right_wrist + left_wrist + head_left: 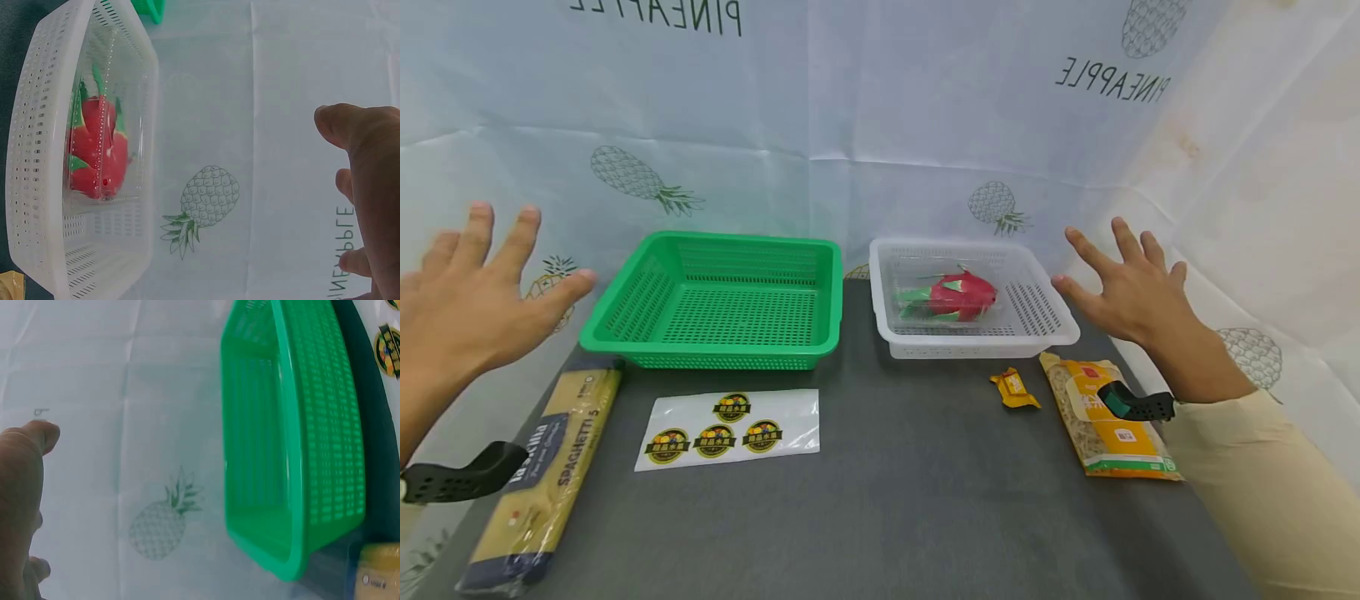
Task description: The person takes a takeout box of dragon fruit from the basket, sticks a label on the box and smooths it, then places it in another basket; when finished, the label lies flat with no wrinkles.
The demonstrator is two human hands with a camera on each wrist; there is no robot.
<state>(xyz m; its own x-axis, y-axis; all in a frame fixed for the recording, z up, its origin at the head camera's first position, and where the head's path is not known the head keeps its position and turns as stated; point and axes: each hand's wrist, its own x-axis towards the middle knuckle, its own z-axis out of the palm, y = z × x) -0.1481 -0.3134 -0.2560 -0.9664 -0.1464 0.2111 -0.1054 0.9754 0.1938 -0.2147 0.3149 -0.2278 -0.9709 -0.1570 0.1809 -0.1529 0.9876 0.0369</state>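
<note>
Fingers spread, my left hand (482, 300) is held up at the left, beside a green basket (711, 350) with perforated walls. My right hand (1138, 296) is raised at the right with its fingers spread too, beside a white basket (970, 346). Neither hand holds anything. Inside the white basket lies a red dragon fruit (962, 296) with green tips, in a clear plastic container (134, 181). The right wrist view shows the fruit through the clear lid. The green basket has nothing in it.
A spaghetti pack (561, 450) lies along the left edge of the grey table (880, 517). A sheet of round stickers (730, 429) is before the green basket. A small yellow-wrapped piece (1015, 389) and a yellow bag (1108, 417) lie at right. A pineapple-print sheet (887, 108) hangs behind.
</note>
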